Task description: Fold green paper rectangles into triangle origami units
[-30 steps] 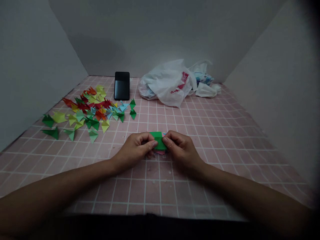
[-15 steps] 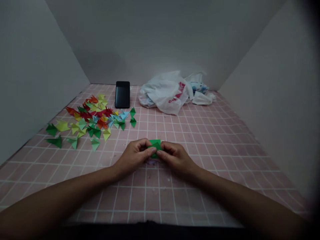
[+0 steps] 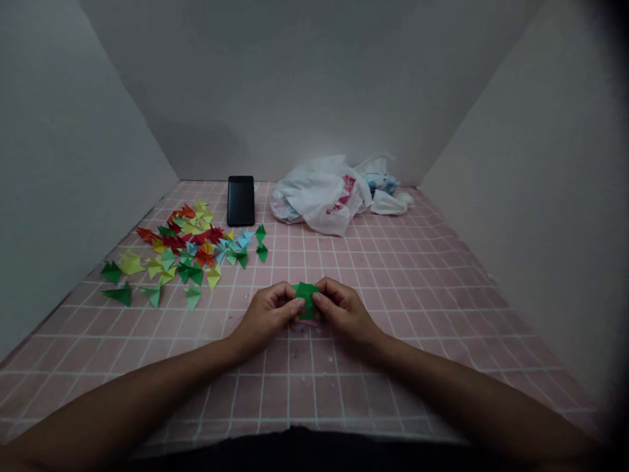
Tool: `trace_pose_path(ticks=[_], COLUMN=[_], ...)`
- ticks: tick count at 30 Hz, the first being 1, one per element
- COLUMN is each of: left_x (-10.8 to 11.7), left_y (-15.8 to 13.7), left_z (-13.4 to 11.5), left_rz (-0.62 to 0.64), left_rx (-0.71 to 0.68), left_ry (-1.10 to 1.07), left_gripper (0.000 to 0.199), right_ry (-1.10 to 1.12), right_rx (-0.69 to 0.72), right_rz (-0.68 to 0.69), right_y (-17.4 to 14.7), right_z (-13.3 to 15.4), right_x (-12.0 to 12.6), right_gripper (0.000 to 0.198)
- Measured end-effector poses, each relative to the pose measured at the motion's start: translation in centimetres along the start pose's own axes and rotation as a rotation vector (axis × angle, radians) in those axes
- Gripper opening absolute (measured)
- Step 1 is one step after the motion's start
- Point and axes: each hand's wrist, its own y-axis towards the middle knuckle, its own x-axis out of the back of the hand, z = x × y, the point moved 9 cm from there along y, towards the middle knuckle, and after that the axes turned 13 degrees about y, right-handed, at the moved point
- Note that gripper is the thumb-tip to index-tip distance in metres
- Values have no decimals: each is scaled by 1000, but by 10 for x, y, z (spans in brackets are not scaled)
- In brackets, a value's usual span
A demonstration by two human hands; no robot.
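Both hands are pinching a small folded piece of green paper between thumb and forefinger tips, the left hand closing on its left edge and the right hand on its right edge, so that the fingers are nearly shut with only the thickness of the paper between them. The piece is being held low over the pink tiled floor, near the middle of its front half, seemingly so that a crease can be pressed from both sides at once; a sliver of pink, perhaps another sheet, is showing just beneath it, though too little is visible to tell. Toward the left edge of the floor, a scattered heap of small folded paper triangles in red, yellow, green, orange and light blue is lying spread out, well apart from the hands. Behind the heap, near the back edge, a black rectangular smartphone is lying with its dark screen up. To its right, a crumpled white plastic bag with red printing is slumping toward the back right corner; its lettering is too creased and small to be read.
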Motion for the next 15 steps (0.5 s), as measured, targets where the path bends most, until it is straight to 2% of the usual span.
trace_pose_path(ticks=[2,5,10,12,15], left_x=[1,3,2,4,7], left_y=[0,1,-1,-4,-7], left_z=[4,8,-2,-11,-18], left_rz=[-18,-48,-37,-65,-105], left_rx=[26,27,-79,-144,-187], left_ry=[-4,-24,-6,81,138], left_gripper=[32,34,33,31,30], right_ry=[21,-27,-312,-333,-341], right_rx=[6,7,166,204,233], right_rz=[-14,44,168,215,200], right_y=[0,0,-3,-5,-6], right_z=[-2,-3,13,15,13], right_x=[1,-5,-18,-23,-22], right_gripper=[31,28,29,31,34])
